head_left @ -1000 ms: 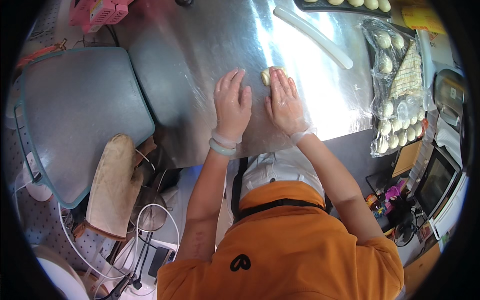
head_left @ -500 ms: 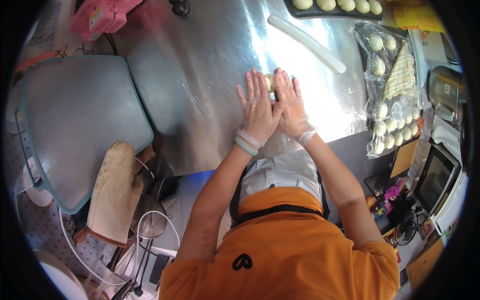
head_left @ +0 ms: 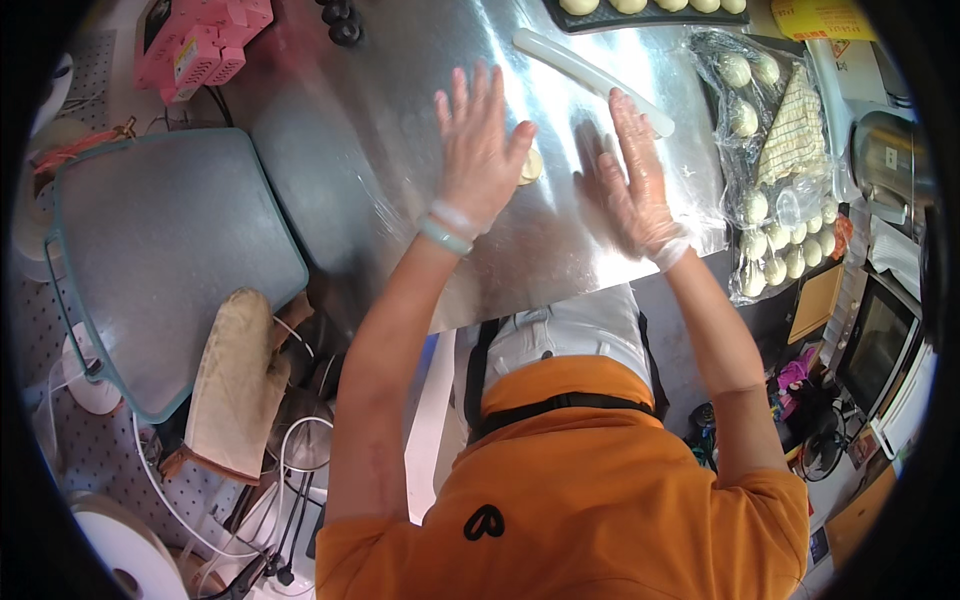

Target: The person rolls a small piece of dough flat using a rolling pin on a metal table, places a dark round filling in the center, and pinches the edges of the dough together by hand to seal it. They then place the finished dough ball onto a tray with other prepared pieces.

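Note:
A pale, flattened piece of dough [head_left: 531, 167] lies on the shiny metal worktop [head_left: 400, 240], partly behind my left thumb. My left hand [head_left: 478, 150], in a clear glove, is spread just left of the dough; its palm holds nothing. Farther right, my gloved right hand [head_left: 638, 180] is raised on edge with fingers stretched and thumb apart, near the lower end of a white rolling pin [head_left: 590, 78]. Whether either hand touches the worktop, I cannot tell.
A dark tray [head_left: 600, 18] of round dough balls is at the far edge. On the right, plastic film [head_left: 705, 160] covers more dough balls and a checked cloth [head_left: 792, 135]. At left are a large teal-rimmed board [head_left: 170, 240], an oven mitt [head_left: 230, 390] and a pink machine [head_left: 205, 45].
My hands have come off the dough and moved apart, the left to the left and farther away, the right to the right. The dough is now largely uncovered.

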Tool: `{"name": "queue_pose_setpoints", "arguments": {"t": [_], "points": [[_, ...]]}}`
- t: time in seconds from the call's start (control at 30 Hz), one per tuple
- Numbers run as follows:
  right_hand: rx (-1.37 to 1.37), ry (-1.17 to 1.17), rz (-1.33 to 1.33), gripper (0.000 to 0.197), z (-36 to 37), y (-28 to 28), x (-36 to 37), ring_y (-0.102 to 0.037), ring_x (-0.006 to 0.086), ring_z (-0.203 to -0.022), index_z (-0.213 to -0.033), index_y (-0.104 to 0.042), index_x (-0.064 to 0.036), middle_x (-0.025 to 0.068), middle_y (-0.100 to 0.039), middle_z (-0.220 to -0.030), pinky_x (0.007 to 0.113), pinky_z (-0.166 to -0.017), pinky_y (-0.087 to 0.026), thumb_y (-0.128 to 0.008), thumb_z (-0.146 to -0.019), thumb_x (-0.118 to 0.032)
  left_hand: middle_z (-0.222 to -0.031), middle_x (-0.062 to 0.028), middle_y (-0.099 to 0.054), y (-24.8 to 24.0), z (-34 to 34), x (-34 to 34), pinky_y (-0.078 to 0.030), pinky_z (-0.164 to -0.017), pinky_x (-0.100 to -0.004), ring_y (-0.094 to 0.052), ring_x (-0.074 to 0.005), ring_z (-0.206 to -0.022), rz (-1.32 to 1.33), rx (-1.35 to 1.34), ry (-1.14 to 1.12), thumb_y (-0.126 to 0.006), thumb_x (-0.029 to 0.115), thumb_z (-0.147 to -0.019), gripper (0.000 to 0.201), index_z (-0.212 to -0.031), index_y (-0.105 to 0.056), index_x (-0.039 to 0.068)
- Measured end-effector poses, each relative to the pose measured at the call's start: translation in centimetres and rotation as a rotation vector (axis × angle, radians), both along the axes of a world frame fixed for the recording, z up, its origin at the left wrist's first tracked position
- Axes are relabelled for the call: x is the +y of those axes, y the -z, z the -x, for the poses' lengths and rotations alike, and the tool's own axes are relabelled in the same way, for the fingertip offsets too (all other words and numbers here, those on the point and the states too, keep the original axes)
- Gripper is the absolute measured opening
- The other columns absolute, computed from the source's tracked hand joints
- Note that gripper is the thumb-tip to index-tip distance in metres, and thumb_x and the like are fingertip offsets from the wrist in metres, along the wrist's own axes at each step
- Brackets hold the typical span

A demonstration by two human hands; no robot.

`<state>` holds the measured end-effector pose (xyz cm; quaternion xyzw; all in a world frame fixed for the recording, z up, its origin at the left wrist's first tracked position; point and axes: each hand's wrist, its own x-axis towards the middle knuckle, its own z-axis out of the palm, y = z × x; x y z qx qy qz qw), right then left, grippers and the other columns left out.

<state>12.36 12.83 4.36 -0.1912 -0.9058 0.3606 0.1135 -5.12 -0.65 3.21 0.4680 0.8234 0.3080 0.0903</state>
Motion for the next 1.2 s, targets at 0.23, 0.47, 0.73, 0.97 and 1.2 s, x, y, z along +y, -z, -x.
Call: {"name": "queue_pose_setpoints", "arguments": {"t": [0.23,0.47,0.73,0.97,1.2], "points": [[-0.149,-0.442,-0.122,0.064,-2.9,3.9,-0.4,-0.034,0.0338,-0.141,-0.146,-0.031,0.0046,0.0216,-0.042,-0.146,0.046,-0.118,-0.025,-0.057,-0.091,-0.013,-0.157,-0.0252,-0.022,4.5,-2.9,3.9,-0.008,-0.115,-0.062,-0.017,-0.0443,-0.145,0.132,0.126,0.095,-0.042,0.045,-0.098,0.071,-0.151,-0.026,0.001],[-0.107,-0.608,-0.181,0.059,-2.5,4.1,-2.2,-0.037,0.0307,-0.139,-0.139,-0.042,0.0048,0.0191,-0.045,-0.144,0.043,-0.117,-0.026,-0.058,-0.09,-0.025,-0.159,-0.0245,-0.014,5.0,-2.2,4.2,-0.004,-0.114,-0.0638,-0.012,-0.0453,-0.146,0.237,0.127,0.115,-0.039,0.04,-0.099,0.067,-0.153,-0.023,0.003],[0.224,-0.6,-0.051,0.05,-5.2,3.3,-1.4,-0.047,0.0323,-0.13,-0.13,-0.052,0.002,0.0173,-0.051,-0.139,0.044,-0.114,-0.033,-0.063,-0.086,-0.019,-0.159,-0.0235,-0.014,3.8,-3.2,4.8,-0.005,-0.114,-0.0627,-0.011,-0.0441,-0.146,0.329,0.205,0.128,-0.044,0.041,-0.098,0.069,-0.152,-0.025,0.004],[-0.045,-0.028,-0.352,0.037,2.1,0.9,8.9,-0.056,0.034,-0.11,-0.118,-0.056,-0.0005,0.017,-0.058,-0.116,0.043,-0.098,-0.045,-0.066,-0.085,-0.014,-0.16,-0.0235,-0.012,3.0,-2.9,5.4,-0.007,-0.116,-0.059,-0.009,-0.0405,-0.148,0.382,0.291,0.153,-0.047,0.054,-0.094,0.082,-0.152,-0.022,0.002],[-0.071,-0.226,-0.261,0.021,2.9,-0.5,7.3,-0.059,0.032,-0.096,-0.101,-0.062,-0.0017,0.0147,-0.058,-0.1,0.04,-0.087,-0.05,-0.066,-0.081,-0.009,-0.159,-0.028,0.001,-1.0,1.8,2.6,0.001,-0.118,-0.0526,0.002,-0.0422,-0.148,-0.1,0.157,-0.212,-0.034,0.048,-0.101,0.079,-0.154,-0.003,-0.003]]}}
